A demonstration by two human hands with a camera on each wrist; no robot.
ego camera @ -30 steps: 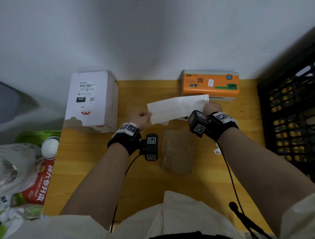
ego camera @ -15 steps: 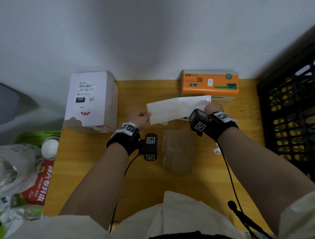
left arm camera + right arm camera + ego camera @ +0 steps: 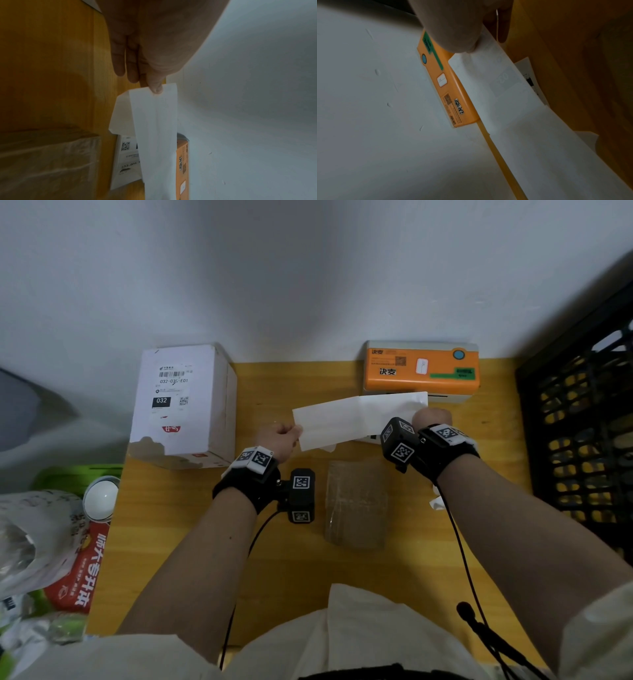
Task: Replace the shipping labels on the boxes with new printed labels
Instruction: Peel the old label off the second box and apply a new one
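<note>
A long white label strip (image 3: 356, 419) hangs stretched above the wooden table (image 3: 205, 518), in front of the orange label printer (image 3: 421, 369). My left hand (image 3: 279, 438) pinches its left end (image 3: 154, 90) between thumb and fingers. My right hand (image 3: 430, 417) pinches its right end (image 3: 477, 50) near the printer (image 3: 447, 86). Faint print shows through the strip (image 3: 503, 79). Below it a printed label (image 3: 127, 155) lies on the table. A white box (image 3: 181, 402) with a shipping label (image 3: 171, 386) stands at the back left. A flat brown parcel (image 3: 356, 503) in clear wrap lies between my wrists.
A black plastic crate (image 3: 582, 419) stands along the right side. At the left edge are a red packet (image 3: 78, 570), clear plastic bags (image 3: 24, 539), a white round lid (image 3: 101, 498) and a green bin (image 3: 68, 477). The white wall rises just behind the table.
The strip and both hands have barely shifted; my right hand and its end of the strip have drifted slightly right, toward the printer.
</note>
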